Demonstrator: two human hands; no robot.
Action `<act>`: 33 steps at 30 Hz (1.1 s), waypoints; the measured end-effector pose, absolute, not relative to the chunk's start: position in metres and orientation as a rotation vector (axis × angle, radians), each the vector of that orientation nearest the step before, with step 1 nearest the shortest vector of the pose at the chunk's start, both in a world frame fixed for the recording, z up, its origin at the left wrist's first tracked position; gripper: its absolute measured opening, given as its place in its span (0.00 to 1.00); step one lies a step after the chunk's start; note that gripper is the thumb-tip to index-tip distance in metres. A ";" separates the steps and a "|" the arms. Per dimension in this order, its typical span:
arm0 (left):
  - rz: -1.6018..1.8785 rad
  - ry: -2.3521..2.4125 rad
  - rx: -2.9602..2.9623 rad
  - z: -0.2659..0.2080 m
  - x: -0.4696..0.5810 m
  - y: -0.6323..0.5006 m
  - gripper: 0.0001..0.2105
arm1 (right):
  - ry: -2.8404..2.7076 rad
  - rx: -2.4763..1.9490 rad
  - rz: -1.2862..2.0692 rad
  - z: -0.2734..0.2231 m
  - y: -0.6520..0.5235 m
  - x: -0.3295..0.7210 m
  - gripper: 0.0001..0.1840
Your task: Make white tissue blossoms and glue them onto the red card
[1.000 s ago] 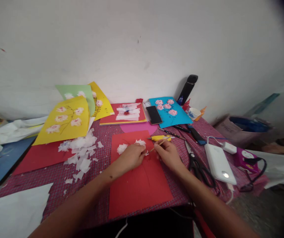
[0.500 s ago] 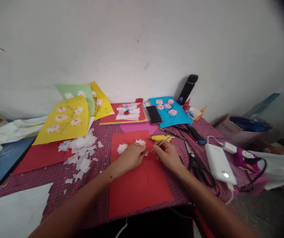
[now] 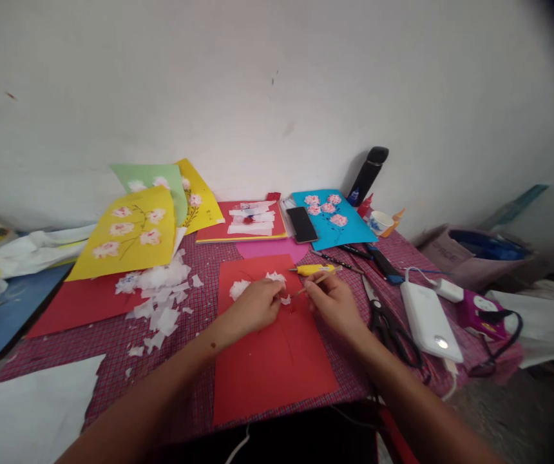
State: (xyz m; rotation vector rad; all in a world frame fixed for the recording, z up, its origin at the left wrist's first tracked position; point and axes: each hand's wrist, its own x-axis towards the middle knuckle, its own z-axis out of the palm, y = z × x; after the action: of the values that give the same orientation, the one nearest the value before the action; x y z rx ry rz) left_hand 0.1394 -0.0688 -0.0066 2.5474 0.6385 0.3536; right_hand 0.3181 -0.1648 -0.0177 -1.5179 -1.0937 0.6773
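A red paper sheet (image 3: pixel 262 374) lies in front of me with white tissue-paper flowers (image 3: pixel 239 289) on its upper part. My left hand (image 3: pixel 257 306) rests on the sheet, fingers closed in a pinch; what they hold, if anything, is hidden. A small white tissue scrap (image 3: pixel 285 300) is on the sheet beside those fingertips. In my right hand (image 3: pixel 332 301), a thin wooden stick (image 3: pixel 301 292) is pinched, its tip pointing left toward the scrap. Just beyond that hand lies a yellow glue gun (image 3: pixel 313 269).
Torn white tissue pieces (image 3: pixel 163 316) are heaped to the left, near yellow paper with flowers (image 3: pixel 127 238). Black-handled scissors (image 3: pixel 393 332) and a white power bank (image 3: pixel 429 320) lie to the right. A phone (image 3: pixel 301 224), blue flower paper (image 3: pixel 349 225) and black bottle (image 3: pixel 368 174) stand farther back.
My right hand has drawn slightly right with the stick, away from the scrap and my left hand. The left hand keeps its place on the red sheet.
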 end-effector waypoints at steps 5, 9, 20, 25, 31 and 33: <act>0.427 0.679 2.550 0.000 0.134 -0.069 0.09 | -1.163 -1.561 0.638 -0.016 -0.171 0.319 0.08; 0.616 0.690 2.472 0.011 0.107 -0.084 0.10 | -1.154 -1.527 0.621 -0.009 -0.185 0.317 0.09; 0.744 0.983 2.201 0.001 -0.014 -0.173 0.11 | -1.126 -1.535 0.622 -0.017 -0.240 0.292 0.07; 0.802 1.416 2.098 -0.012 -0.061 -0.156 0.11 | -1.145 -1.545 0.610 -0.031 -0.248 0.279 0.08; 0.837 1.619 2.084 -0.009 -0.084 -0.121 0.12 | -1.121 -1.513 0.546 -0.045 -0.252 0.278 0.08; 0.819 1.607 2.110 -0.007 -0.086 -0.115 0.11 | -1.118 -1.507 0.537 -0.044 -0.251 0.278 0.08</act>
State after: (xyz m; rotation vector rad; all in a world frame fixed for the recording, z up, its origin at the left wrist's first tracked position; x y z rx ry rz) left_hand -0.0863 -0.1146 -0.0071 2.1105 1.6068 0.8194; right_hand 0.2775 -0.2507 -0.0444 -1.5070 -1.1181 0.5367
